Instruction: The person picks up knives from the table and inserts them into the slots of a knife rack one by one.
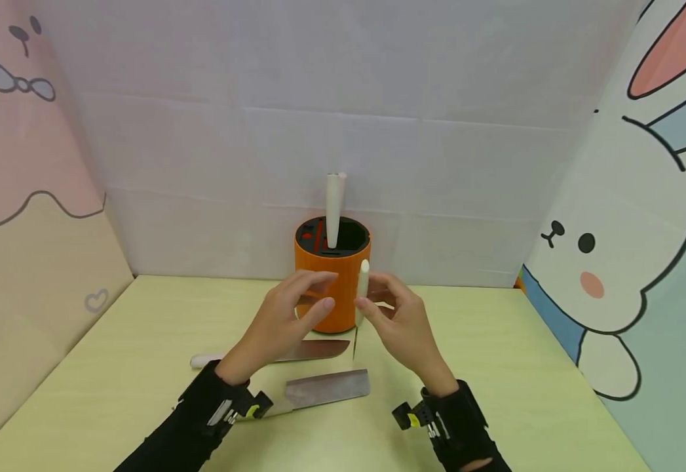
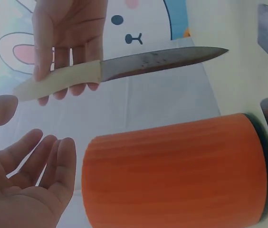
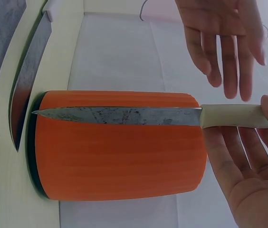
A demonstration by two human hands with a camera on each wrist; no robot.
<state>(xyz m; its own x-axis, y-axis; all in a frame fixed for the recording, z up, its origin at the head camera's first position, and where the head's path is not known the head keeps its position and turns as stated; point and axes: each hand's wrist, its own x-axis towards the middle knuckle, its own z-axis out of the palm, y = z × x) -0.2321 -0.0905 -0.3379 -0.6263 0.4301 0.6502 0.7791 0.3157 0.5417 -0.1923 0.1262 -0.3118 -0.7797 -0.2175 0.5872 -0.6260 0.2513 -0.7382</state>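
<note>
My right hand (image 1: pixel 398 321) pinches the white handle of a narrow pointed knife (image 3: pixel 143 116) between thumb and fingers. The blade hangs point down in front of the orange cylindrical knife holder (image 1: pixel 343 288). My left hand (image 1: pixel 286 318) is beside the holder's left front, its fingers spread and nothing held in them. White handles (image 1: pixel 333 210) rise from the slotted black top of the holder. On the table lie a white-handled kitchen knife (image 1: pixel 319 349), partly covered by my left hand, and a broad-bladed knife (image 1: pixel 327 388), its handle partly behind the left wrist gear.
The pale yellow table (image 1: pixel 466 367) is bounded by a white sheet (image 1: pixel 466 164) close behind the holder. Printed cartoon panels flank it, a pink and cream one (image 1: pixel 36 262) at left and a rabbit (image 1: pixel 631 275) at right.
</note>
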